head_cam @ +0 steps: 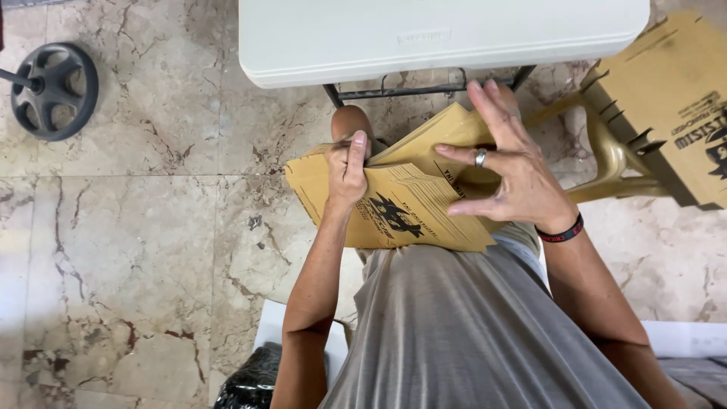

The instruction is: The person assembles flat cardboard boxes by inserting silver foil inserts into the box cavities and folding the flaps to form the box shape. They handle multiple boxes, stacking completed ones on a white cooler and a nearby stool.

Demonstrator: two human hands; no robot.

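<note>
Cardboard sheets (394, 204) rest on lap; left hand (347, 170) grips them, right hand (507, 170) hovers spread.

Stack of flat tan printed cardboard sheets (394, 208), fanned on lap.

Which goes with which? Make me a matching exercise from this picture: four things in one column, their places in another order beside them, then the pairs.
1. white table
2. black wheel
3. stack of brown paper bags
4. ring

a. on a finger of the right hand
b. on the marble floor, far left
c. top of the picture
d. on the lap, left hand gripping it

Pairs: 1-c, 2-b, 3-d, 4-a
</note>
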